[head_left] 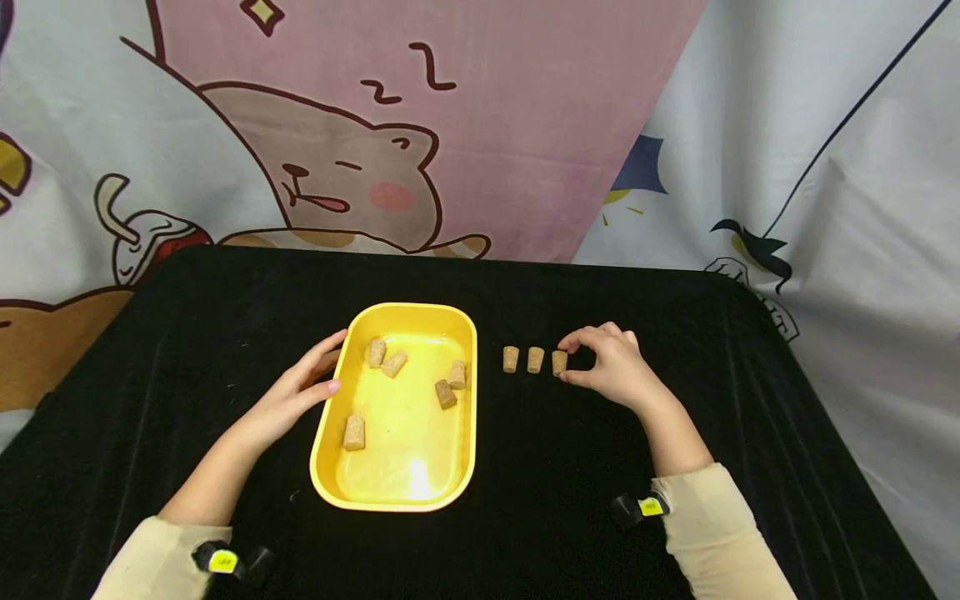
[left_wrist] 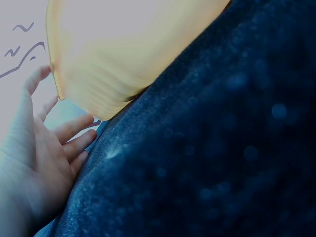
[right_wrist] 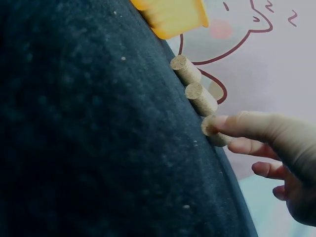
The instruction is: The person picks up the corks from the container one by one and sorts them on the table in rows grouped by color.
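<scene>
Two cream sleeves [head_left: 727, 533] with black wrist devices [head_left: 626, 511] lie nearest. Beyond, on the black cloth-covered tabletop [head_left: 555, 458], the left hand [head_left: 300, 387], fingers loosely extended, only touches a yellow rectangular plastic tray [head_left: 393, 504] holding five brown cork stoppers [head_left: 354, 433]. To its right, the right hand [head_left: 618, 367] pinches a tan tapered cork [head_left: 559, 363], speckled and partly hidden by the thumb, ending a row beside two matching corks [head_left: 535, 360]. Behind hangs a pink-and-white cartoon-printed curtain [head_left: 525, 125].

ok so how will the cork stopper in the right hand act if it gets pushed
The cork stopper is probably light and firm, judging by its grainy cork surface. On its side it may roll in a curve, being round and tapered. The matte black cloth would likely resist sliding a little.
</scene>
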Tool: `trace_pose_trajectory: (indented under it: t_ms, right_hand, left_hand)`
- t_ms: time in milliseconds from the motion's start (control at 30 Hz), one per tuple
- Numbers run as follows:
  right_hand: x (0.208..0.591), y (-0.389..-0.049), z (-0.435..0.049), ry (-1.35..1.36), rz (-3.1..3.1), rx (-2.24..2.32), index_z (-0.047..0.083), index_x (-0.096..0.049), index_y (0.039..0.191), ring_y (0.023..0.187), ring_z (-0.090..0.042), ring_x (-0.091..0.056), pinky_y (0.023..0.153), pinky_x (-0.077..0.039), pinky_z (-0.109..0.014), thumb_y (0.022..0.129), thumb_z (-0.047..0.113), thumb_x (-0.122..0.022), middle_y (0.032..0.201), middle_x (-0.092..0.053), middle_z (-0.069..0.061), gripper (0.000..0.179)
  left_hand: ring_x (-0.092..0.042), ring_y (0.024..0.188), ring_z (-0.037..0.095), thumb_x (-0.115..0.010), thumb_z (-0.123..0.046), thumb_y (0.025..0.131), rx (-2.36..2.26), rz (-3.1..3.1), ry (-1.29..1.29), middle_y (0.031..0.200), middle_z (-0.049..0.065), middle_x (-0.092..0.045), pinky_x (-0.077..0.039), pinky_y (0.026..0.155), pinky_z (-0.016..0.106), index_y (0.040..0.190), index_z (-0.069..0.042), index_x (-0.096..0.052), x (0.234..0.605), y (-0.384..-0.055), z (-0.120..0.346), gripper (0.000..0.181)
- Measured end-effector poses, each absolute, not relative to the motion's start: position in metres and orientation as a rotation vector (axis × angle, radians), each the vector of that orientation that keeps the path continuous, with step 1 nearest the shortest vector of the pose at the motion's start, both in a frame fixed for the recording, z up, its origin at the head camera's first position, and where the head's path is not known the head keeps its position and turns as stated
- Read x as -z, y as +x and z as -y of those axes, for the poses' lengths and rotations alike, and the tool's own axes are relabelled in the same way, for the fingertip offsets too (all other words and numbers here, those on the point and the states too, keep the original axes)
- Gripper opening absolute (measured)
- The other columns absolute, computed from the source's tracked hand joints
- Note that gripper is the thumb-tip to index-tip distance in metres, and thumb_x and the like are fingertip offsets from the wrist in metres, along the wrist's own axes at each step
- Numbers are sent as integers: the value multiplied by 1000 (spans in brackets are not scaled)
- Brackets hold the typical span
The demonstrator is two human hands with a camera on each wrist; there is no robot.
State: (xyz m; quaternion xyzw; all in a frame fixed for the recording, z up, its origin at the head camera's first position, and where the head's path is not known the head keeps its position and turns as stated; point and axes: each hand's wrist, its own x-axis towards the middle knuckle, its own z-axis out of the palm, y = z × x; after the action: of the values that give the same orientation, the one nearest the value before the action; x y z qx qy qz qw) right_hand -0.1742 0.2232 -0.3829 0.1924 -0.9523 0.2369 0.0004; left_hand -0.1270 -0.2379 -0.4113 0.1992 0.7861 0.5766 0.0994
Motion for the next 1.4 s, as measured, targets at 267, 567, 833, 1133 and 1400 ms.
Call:
trace_pose_trajectory:
  t_ms: [267,567,833,1133,1400]
  right_hand:
    - [358,-168,-213,763,2801,-762,12,-66,111,100,-21,-45,82,-26,-43,75,20,-82,111,-62,-1,40]
    - [330,-161,-177,1026,2630,-699,17,-69,107,107,-20,-45,88,-29,-44,74,23,-83,114,-60,0,37]
    - [317,-163,-143,1307,2513,-592,19,-72,105,108,-18,-46,90,-30,-43,75,31,-82,111,-62,2,35]
    - [319,-175,-109,1521,2534,-544,24,-73,103,106,-15,-45,90,-30,-39,74,30,-83,110,-61,6,31]
    - [324,-182,-86,1616,2653,-551,24,-74,104,107,-13,-42,87,-29,-34,78,28,-80,111,-60,8,26]
  left_hand:
    - [-33,132,43,-45,-11,100,-1704,-2331,607,149,24,-31,-41,96,48,154,-15,-17,409,-127,238,61]
    - [-33,132,41,-46,-11,100,-1708,-2321,609,148,23,-32,-42,94,32,154,-16,-18,410,-127,236,61]
    - [-32,133,41,-46,-11,100,-1719,-2306,623,149,24,-31,-42,93,28,154,-15,-18,409,-127,237,61]
    - [-32,132,45,-45,-9,100,-1741,-2295,646,148,26,-31,-42,91,24,153,-13,-18,411,-126,239,60]
    - [-33,132,41,-45,-12,100,-1718,-2301,611,149,23,-32,-43,94,30,154,-16,-18,411,-126,239,61]
